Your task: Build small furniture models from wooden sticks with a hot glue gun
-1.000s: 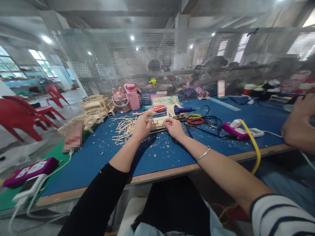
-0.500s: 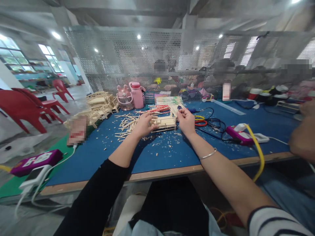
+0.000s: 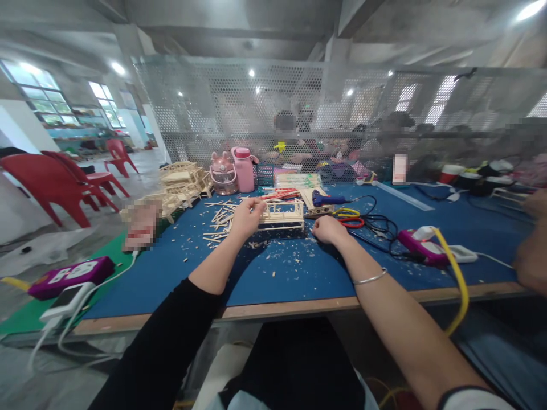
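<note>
A small wooden stick frame (image 3: pixel 284 217) stands on the blue table mat. My left hand (image 3: pixel 248 216) is at its left end, fingers bent together; what they pinch, if anything, is too small to name. To the right of the frame, my right hand (image 3: pixel 329 230) rests low over the mat with curled fingers, apart from the frame; its fingertips are partly hidden. Behind it a blue glue gun (image 3: pixel 328 199) lies by a wooden block. Loose wooden sticks (image 3: pixel 222 217) are scattered left of the frame.
Stacked wooden models (image 3: pixel 183 182) stand at the back left, beside a pink bottle (image 3: pixel 244 171) and a clear jug (image 3: pixel 223 175). Black cables and a purple power strip (image 3: pixel 421 246) lie to the right. A perforated screen (image 3: pixel 239 108) rises behind. Another person's arm is at the far right.
My right hand has come away from the glue gun and moved down toward the mat. My left hand has shifted slightly and lifted its fingers off the frame's middle. The view has tilted slightly.
</note>
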Available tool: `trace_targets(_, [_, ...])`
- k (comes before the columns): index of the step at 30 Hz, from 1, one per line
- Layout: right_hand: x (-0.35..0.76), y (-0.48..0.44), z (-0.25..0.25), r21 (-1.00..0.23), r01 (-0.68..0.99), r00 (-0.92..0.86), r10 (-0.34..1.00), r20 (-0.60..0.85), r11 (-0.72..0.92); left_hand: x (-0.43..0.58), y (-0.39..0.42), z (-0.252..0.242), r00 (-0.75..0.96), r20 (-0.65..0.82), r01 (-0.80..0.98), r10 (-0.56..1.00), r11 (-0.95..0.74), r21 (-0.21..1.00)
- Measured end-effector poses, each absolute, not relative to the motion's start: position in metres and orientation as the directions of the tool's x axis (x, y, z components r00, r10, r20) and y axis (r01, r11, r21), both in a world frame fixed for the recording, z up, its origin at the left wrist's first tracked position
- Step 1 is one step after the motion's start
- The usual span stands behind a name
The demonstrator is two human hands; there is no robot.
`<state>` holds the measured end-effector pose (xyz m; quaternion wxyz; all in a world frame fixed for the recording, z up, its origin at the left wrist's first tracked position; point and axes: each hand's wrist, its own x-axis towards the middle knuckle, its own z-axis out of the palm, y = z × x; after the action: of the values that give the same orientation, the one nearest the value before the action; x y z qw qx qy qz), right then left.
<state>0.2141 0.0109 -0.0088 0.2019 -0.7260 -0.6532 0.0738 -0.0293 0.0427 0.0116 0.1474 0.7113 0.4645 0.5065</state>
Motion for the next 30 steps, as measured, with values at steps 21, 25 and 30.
trace_targets(21, [0.187,0.010,-0.011,-0.816,0.481,0.096,0.906,0.413,0.320,-0.014,0.022,0.018,0.106,0.612,0.285,0.784,-0.614,0.736])
trace_targets(25, [0.179,0.000,-0.004,-0.749,0.549,0.053,0.878,0.475,0.372,-0.009,0.012,0.019,0.170,0.730,0.476,0.662,-0.704,0.527])
trace_targets(30, [0.175,-0.005,-0.002,-0.691,0.565,0.052,0.816,0.576,0.451,-0.011,0.014,0.018,0.150,0.732,0.446,0.665,-0.706,0.550])
